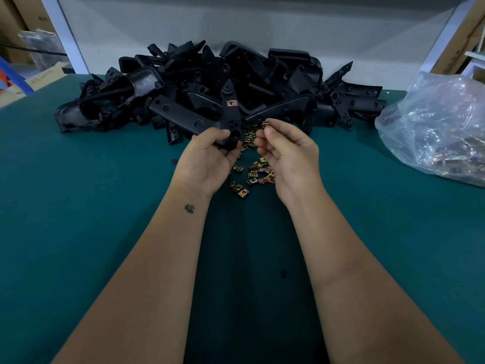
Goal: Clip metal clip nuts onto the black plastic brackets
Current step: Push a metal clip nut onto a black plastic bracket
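My left hand grips a black plastic bracket by its lower end and holds it upright above the table. One copper-coloured clip nut sits clipped on the bracket's upper arm. My right hand is just to the right of the bracket and pinches a single metal clip nut between thumb and fingertips. Several loose clip nuts lie scattered on the green mat between and below my hands.
A big heap of black plastic brackets fills the back of the green table. A crumpled clear plastic bag with more clip nuts lies at the right. A white wall panel stands behind the heap.
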Tool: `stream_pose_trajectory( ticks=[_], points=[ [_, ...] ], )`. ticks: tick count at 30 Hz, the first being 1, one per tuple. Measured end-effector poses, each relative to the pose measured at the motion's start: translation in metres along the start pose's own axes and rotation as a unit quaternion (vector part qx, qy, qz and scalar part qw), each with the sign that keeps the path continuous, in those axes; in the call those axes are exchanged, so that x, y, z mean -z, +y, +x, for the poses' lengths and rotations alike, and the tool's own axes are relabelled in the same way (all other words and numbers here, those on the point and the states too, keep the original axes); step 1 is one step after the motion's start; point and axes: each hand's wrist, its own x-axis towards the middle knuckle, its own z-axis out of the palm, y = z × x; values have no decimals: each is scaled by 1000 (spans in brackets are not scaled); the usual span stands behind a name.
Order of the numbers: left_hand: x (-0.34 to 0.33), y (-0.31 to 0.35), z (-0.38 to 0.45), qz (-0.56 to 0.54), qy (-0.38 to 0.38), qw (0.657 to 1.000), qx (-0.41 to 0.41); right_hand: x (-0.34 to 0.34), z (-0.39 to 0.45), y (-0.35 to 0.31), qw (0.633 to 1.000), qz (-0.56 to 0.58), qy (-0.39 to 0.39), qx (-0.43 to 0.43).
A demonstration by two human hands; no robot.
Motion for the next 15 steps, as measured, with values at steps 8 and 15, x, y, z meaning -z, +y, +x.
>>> stream_pose_trajectory(
  ticks=[8, 15],
  points=[
    [-2, -3, -1, 35, -45, 998, 2, -7, -2, 3, 1000, 1, -12, -2],
    [-1, -4, -3, 60, -80, 995, -12, -11, -3, 4, 1000, -4, -10, -19]
  ],
)
